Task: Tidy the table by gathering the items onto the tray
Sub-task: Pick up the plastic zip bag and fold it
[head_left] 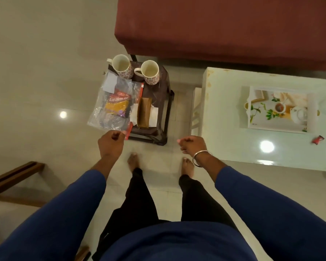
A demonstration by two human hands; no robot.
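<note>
A small dark stool-like table stands in front of me. On it sit two floral mugs, a clear plastic bag with a snack packet, and a brown packet lying on white paper. The printed tray rests on the white table to the right. My left hand hovers at the stool's near left corner, fingers curled, close to the bag's edge. My right hand, wearing a bangle, is curled with nothing in it, between the stool and the white table.
A maroon sofa lies beyond both tables. A small red wrapper lies on the white table near the tray. A wooden furniture piece is at the lower left. My bare feet stand on the glossy tiled floor.
</note>
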